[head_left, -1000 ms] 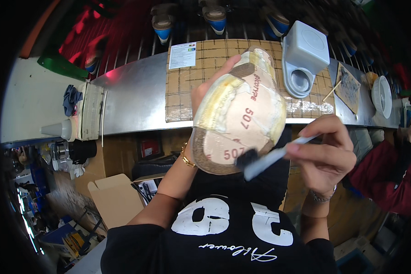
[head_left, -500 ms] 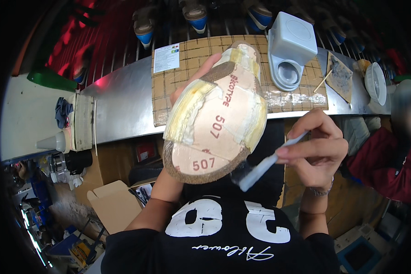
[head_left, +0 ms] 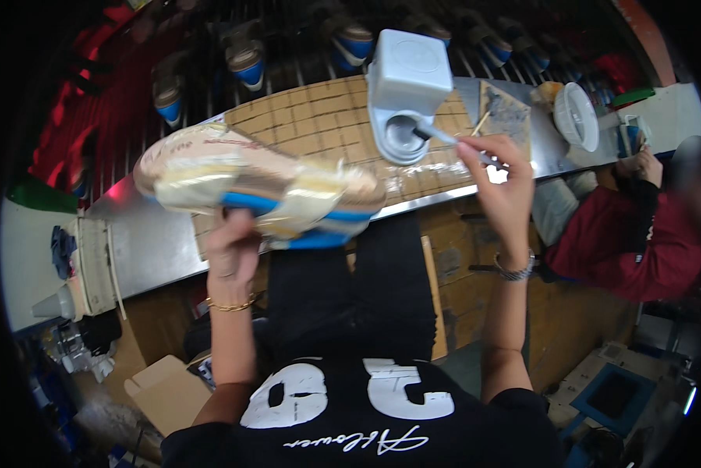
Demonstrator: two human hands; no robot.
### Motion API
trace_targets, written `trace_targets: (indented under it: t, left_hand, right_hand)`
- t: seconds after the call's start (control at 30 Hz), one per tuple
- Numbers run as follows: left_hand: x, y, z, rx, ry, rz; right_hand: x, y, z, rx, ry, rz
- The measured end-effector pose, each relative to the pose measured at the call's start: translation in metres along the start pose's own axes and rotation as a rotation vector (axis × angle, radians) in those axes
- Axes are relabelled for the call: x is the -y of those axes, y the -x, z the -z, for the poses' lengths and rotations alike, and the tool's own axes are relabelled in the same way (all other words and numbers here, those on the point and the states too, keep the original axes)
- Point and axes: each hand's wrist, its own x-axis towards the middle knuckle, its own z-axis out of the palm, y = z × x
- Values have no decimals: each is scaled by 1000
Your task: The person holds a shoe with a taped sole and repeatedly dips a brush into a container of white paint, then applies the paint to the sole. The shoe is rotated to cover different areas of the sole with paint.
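Shoe: an upside-down blue-and-brown shoe with a beige bottom and glossy pale yellow strips [head_left: 265,178] is held aloft above the near edge of the brushed-metal surface [head_left: 148,242], partly over a flat brown cardboard sheet marked with a dark grid [head_left: 304,117]
Left hand: the shoe is grasped from the near side by the left hand [head_left: 233,242]; the fingers are closed against it, though their tips cannot be made out
Right hand: a slim brush with a pale handle and dark tip [head_left: 442,136] is pinched by the fingers of the right hand [head_left: 502,183]
Cup: the brush tip is held at the round grey plastic cup [head_left: 401,154] fronting a boxy pale grey plastic container [head_left: 409,66]; whether liquid is touched cannot be told
Good handling: a light load is judged best, with excess wiped on the rim and the shoe kept steady
In the way: the shoe's right end is held near the cup, so a knock could be risked
Around: a grey-smeared square board [head_left: 513,109] and a white oval plastic bowl [head_left: 575,117] are seen at right, blue-and-brown shoes on dark bars [head_left: 245,66] beyond, and a maroon-clad co-worker [head_left: 623,249] nearby
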Motion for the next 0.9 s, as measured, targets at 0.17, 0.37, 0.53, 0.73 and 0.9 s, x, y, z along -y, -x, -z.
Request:
trace_targets:
  t: [0.17, 0.37, 0.53, 0.73, 0.9]
  left_hand:
    - [-15, -20, -36, 325, 518, 45]
    - [-10, -23, -22, 384, 525, 231]
    - [2, -20, -15, 197, 449, 256]
    - [10, -4, -27, 271, 273, 259]
    - [-3, 9, -71, 418, -98, 182]
  right_hand:
    - [-27, -2, -18, 38, 321, 185]
    - [-31, -2, -25, 93, 252, 74]
    - [-47, -2, -14, 322, -261, -398]
    - [25, -28, 15, -15, 141, 350]
    - [92, -1, -3, -83, -57, 392]
